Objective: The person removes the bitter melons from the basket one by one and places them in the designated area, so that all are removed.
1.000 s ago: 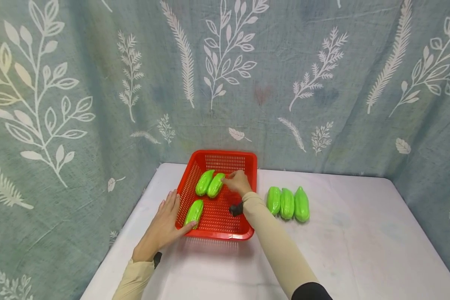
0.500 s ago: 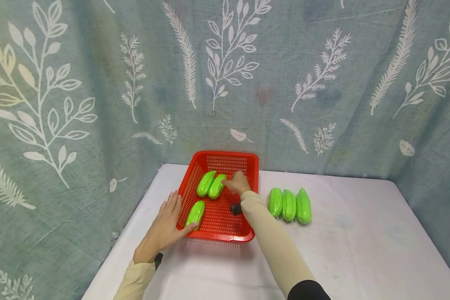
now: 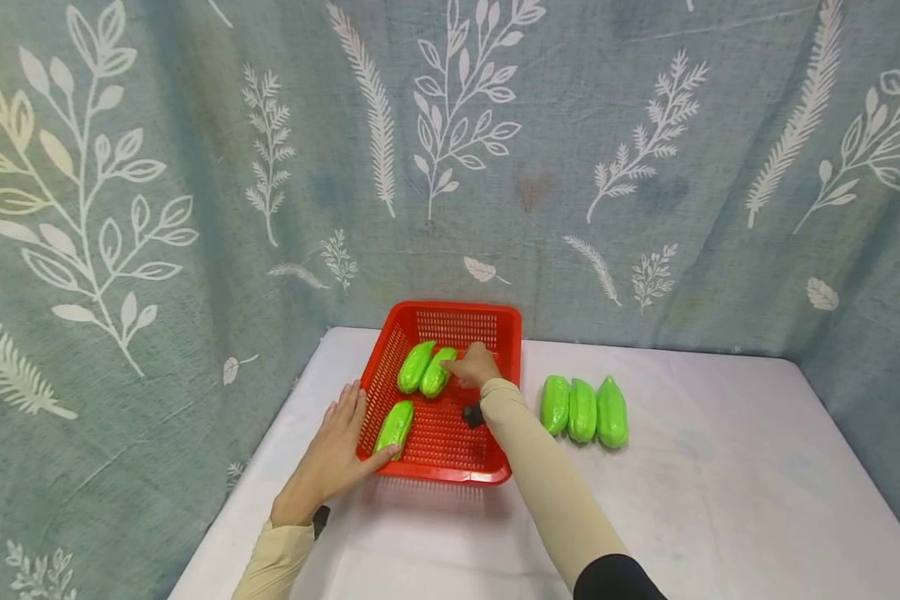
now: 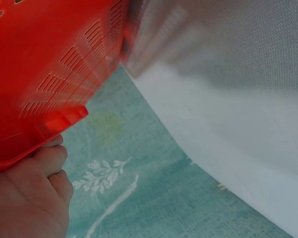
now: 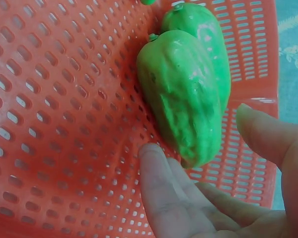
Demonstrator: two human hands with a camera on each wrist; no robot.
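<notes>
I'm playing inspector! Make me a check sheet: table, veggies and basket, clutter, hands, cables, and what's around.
Surface: white table, faint creases.
Job's things: red slotted plastic basket; inside, two shiny green elongated vegetables together at the back, one at the near-left corner; three more side by side on the table, right of the basket.
Clutter: nothing seen.
Hands: left hand rests on the basket's near-left corner; right hand is inside, fingers spread beside the back pair.
Cables: nothing seen.
Surroundings: grey-green fabric curtain with white leaf prints.
</notes>
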